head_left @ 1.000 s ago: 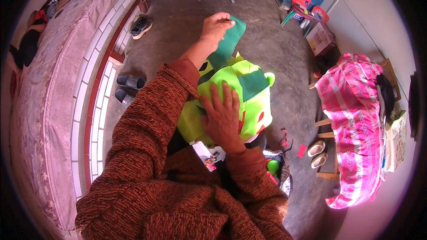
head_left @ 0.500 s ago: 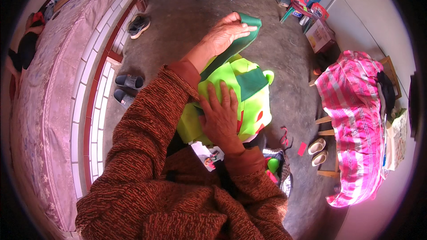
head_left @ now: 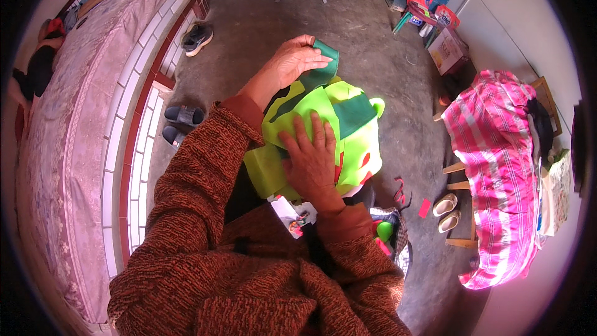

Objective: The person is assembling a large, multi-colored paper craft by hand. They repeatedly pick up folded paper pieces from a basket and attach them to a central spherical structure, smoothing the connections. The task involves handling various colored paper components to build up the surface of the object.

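On my lap lies a lime-green felt-like cloth item (head_left: 367, 126), with a dark green patch, small red shapes and a rounded tab at its right side. My right hand (head_left: 313, 160) rests flat on it, fingers stretched and slightly spread. Above its far left edge, my left hand (head_left: 292, 62) pinches the end of a dark green fabric strip (head_left: 328, 63). The strip bends down from my fingers to the lime-green cloth; I cannot tell whether it is attached there. Beneath my right wrist a white piece with a colourful picture (head_left: 289, 216) shows partly.
At the right, a pink checked cloth (head_left: 491, 168) drapes over wooden furniture, with pale shoes (head_left: 446, 213) beside it. A bag (head_left: 392, 230) with coloured pieces sits by my right side. Left are grey slippers (head_left: 184, 115), a dark shoe (head_left: 197, 40) and a covered ledge (head_left: 68, 168).
My left hand has come left and a little nearer, bringing the dark green strip's end with it. The right hand stays pressed on the lime-green cloth.
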Motion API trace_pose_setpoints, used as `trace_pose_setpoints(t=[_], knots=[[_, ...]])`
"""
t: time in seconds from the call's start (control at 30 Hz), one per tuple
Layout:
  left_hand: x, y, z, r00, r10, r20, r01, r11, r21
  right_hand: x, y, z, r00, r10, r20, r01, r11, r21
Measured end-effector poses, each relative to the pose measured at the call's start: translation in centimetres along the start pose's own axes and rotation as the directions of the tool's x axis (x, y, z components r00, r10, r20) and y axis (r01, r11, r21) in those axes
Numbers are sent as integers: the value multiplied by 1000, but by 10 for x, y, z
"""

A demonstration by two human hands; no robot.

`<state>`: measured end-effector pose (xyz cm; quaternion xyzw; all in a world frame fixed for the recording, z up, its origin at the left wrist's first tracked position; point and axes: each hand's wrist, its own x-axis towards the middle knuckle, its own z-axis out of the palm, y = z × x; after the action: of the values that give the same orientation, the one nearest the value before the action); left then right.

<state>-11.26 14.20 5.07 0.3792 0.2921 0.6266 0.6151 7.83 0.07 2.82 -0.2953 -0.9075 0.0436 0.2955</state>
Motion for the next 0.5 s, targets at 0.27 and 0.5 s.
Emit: trace_pose_setpoints(t=[0.27, 0.5], knots=[[-40, -8, 4, 995, -64, 79, 21, 891, 453, -2, 2, 1, 999, -6, -32, 6, 1000, -26], [-45, -18, -21, 985, -62, 163, -90, 619, 781, -3, 2, 3, 999, -26, 24, 28, 997, -73]])
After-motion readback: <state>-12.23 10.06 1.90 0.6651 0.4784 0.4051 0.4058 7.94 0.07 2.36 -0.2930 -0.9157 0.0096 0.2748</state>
